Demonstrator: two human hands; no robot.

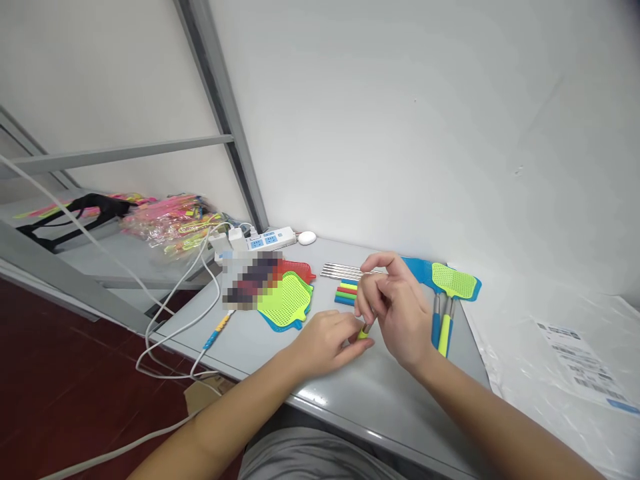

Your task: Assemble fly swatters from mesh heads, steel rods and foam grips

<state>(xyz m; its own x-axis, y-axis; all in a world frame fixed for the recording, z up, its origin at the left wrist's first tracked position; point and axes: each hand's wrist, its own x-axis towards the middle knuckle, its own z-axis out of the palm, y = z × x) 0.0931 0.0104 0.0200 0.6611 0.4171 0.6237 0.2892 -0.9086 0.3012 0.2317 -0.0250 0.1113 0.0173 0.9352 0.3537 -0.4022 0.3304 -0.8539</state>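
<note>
Carrying all, the grey desk (pixel 400 407) bears whole swatters (pixel 454 283) at the right and loose swatter heads (pixel 285 300) at the left, perhaps so they do not mix. Between, metal rods (pixel 340 272) lie parallel behind coloured sleeves (pixel 346 293), probably for easy picking. One yellow sleeve (pixel 363 334), in the middle, is pinched by the fingers of the left hand (pixel 327 343), seemingly for steadiness; the right hand (pixel 400 310) curls its fingers beside it, but their grip I cannot tell.

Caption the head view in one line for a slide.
Left hand holds a yellow-green handle, right hand close by; metal rods and perforated swatter heads lie on the grey desk.
</note>
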